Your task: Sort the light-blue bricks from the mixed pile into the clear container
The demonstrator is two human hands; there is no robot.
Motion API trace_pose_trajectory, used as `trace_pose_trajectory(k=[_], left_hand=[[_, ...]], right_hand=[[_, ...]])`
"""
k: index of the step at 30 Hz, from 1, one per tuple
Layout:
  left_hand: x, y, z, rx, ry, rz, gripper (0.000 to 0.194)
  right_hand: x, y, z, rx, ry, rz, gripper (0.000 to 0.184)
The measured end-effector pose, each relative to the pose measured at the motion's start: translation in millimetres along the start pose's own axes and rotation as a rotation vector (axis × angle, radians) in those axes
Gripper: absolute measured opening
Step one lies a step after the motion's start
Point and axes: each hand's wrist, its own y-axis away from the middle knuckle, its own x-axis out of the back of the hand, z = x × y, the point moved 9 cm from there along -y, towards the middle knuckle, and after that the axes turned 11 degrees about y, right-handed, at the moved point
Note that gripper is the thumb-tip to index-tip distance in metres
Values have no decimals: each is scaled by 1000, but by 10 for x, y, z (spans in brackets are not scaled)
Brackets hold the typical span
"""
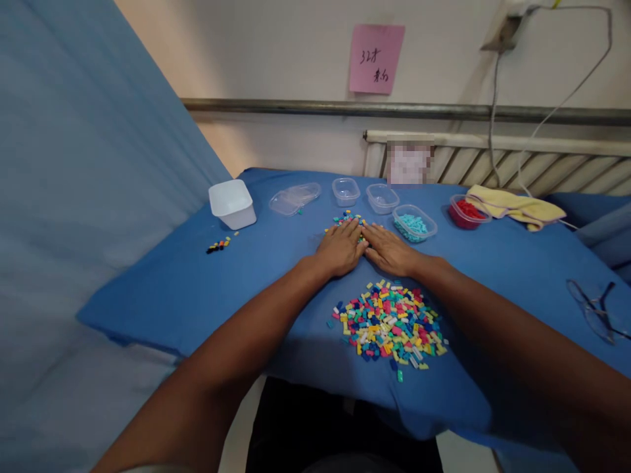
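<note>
My left hand (pixel 342 247) and my right hand (pixel 389 249) lie flat, fingers stretched out, with the fingertips almost meeting. Under and just beyond them is a small pile of coloured building bricks (pixel 348 215), partly hidden by the fingers. Closer to me, between my forearms, a larger heap of mixed bricks (pixel 392 322) spreads over the blue cloth (pixel 231 282). Right of my right hand stands a clear tub of turquoise bricks (pixel 413 224). Two clear tubs with nothing visible inside, one (pixel 346 192) and another (pixel 383 198), sit behind the hands.
At the left are a white container (pixel 233 205), stacked clear lids (pixel 296 199) and a few black and yellow bricks (pixel 220 244). A tub of red pieces (pixel 468 213), a yellow cloth (pixel 517 205) and eyeglasses (pixel 596 309) lie to the right. A radiator (pixel 463 154) runs along the wall.
</note>
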Motion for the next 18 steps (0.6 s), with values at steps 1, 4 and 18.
trace_pose_trajectory(k=[1,4,18], left_hand=[[-10,15,37,-1,3,3,70],[-8,84,122,-14,31,-2,70],[6,1745,258,-65,447,-199,98]], right_hand=[[5,27,-13,4,-2,3,78],[51,138,-67,15,-7,13,78],[240,1288,-563,135,-234,-81,70]])
